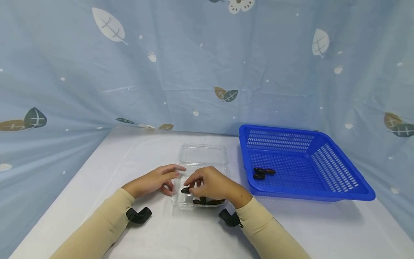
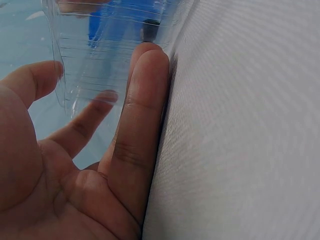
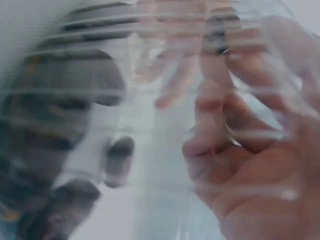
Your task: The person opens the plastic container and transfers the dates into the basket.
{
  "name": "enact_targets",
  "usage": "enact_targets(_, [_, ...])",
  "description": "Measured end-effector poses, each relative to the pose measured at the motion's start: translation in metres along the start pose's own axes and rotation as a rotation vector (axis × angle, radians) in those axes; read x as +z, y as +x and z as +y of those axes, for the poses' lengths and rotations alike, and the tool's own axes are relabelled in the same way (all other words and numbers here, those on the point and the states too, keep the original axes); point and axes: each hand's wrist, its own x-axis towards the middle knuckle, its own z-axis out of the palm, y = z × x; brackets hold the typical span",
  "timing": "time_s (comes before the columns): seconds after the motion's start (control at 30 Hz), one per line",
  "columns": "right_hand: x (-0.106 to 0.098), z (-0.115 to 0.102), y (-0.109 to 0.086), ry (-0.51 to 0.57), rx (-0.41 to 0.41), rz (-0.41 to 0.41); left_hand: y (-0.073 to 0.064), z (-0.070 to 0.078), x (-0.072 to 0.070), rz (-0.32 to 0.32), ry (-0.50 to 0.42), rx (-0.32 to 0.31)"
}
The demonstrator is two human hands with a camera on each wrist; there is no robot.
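Observation:
A clear plastic clamshell box (image 1: 203, 154) lies with its lid folded back on the white table. Along its near side are several dark, glossy oval pieces (image 1: 213, 202), reddish-brown to black and date-like. My right hand (image 1: 211, 185) reaches over the box and pinches one dark oval piece (image 1: 185, 190) between thumb and fingertips. Through the clear wall, the right wrist view shows that dark piece (image 3: 220, 32) at the fingertips. At the box's left side rests my left hand (image 1: 156, 181), its fingers loosely extended and touching the wall; in the left wrist view, fingers (image 2: 142, 100) lie along the plastic.
To the right stands a blue plastic basket (image 1: 326, 196) with perforated walls. A few more dark oval pieces (image 1: 260, 176) lie at its left end. A light blue, leaf-patterned cloth (image 1: 194, 64) hangs behind the white table (image 1: 174, 237).

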Motion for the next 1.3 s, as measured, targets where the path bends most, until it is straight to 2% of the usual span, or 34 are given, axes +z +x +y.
enact_targets(0.2, [-0.006,-0.010,-0.003,-0.007,-0.059,0.085,-0.004,-0.005,-0.001,0.019,0.006,-0.015])
enact_targets(0.33, [-0.013,-0.016,-0.009,0.029,-0.088,0.151,-0.006,-0.006,-0.001,0.019,-0.004,-0.015])
enact_targets(0.57, [-0.037,-0.018,-0.033,0.054,-0.121,0.338,-0.004,-0.005,0.001,0.014,0.004,-0.002])
enact_targets(0.7, [-0.055,-0.013,-0.051,0.025,-0.089,0.431,-0.001,-0.006,-0.001,0.010,-0.012,0.009])
enact_targets(0.87, [-0.079,0.000,-0.073,-0.040,-0.003,0.514,0.001,-0.007,-0.002,0.009,-0.020,0.015])
enact_targets(1.0, [-0.096,0.015,-0.091,-0.080,0.096,0.537,0.002,-0.006,-0.001,0.001,-0.015,0.015])
enact_targets(1.3, [-0.120,0.049,-0.125,-0.143,0.234,0.552,0.002,-0.004,0.000,0.005,0.004,0.014])
